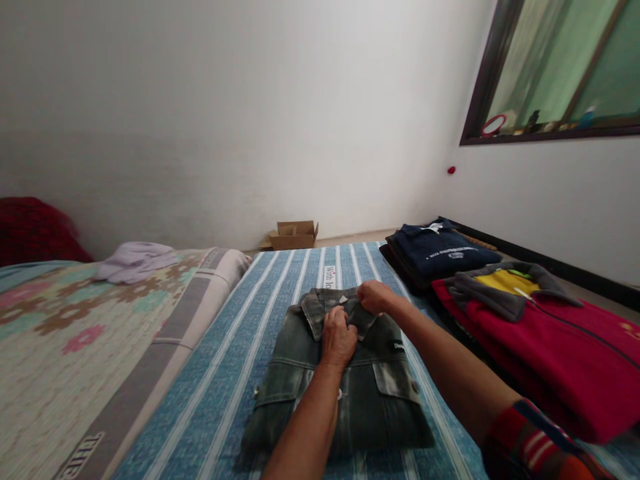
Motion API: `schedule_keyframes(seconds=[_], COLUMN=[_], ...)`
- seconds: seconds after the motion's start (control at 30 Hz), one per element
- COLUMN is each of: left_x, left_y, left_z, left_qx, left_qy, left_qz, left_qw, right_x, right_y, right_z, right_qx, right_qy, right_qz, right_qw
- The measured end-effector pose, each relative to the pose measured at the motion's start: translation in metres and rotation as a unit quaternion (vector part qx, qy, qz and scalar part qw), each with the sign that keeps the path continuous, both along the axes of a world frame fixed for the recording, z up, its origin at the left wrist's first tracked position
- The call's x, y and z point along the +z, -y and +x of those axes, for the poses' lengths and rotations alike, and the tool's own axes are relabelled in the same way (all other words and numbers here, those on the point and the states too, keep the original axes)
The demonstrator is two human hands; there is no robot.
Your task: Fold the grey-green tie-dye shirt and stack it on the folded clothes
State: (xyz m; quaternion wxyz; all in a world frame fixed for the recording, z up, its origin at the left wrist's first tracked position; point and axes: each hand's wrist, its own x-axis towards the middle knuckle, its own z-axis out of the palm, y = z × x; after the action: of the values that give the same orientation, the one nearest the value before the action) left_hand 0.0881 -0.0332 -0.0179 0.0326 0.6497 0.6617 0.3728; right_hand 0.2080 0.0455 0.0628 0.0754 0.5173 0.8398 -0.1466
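Note:
A dark grey-green denim jacket [350, 407] lies folded into a neat block in front of me, its collar at the far end and its chest pockets facing up. My left hand [340, 337] rests at the neck opening, fingers curled on the front edge just below the collar. At the collar's right side, my right hand [374, 297] is closed around the fabric. Parts of the collar are covered by both hands, and the right fingertips are hidden.
Blue striped bedding [220, 373] lies under the jacket. To the right are a folded red jacket [565, 353] and a stack topped by a navy garment [445, 250]. A flowered bed [125, 333] with a lilac cloth [135, 260] is at left. A cardboard box [295, 237] stands by the wall.

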Motion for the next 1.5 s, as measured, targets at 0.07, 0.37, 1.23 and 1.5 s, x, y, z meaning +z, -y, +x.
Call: schedule_keyframes(seconds=[0.07,0.37,1.23,1.5], left_x=[-0.001,0.0,-0.003,-0.004], left_y=[0.0,-0.005,-0.004,-0.004], left_z=[0.001,0.0,-0.002,-0.002], left_qx=[0.004,-0.016,-0.035,-0.038], left_qy=[0.001,0.003,0.068,0.055], left_qz=[0.004,-0.014,-0.003,-0.001], left_qw=[1.0,1.0,0.997,0.998], right_x=[-0.003,-0.013,-0.031,-0.045], right_y=[0.002,0.005,0.067,0.082], right_z=[0.001,0.008,-0.004,0.008], right_qx=[-0.001,-0.006,0.001,-0.017], right_qy=[0.0,-0.038,-0.099,-0.108], right_qz=[0.018,0.05,0.192,0.196], right_qw=[1.0,0.998,0.976,0.974])
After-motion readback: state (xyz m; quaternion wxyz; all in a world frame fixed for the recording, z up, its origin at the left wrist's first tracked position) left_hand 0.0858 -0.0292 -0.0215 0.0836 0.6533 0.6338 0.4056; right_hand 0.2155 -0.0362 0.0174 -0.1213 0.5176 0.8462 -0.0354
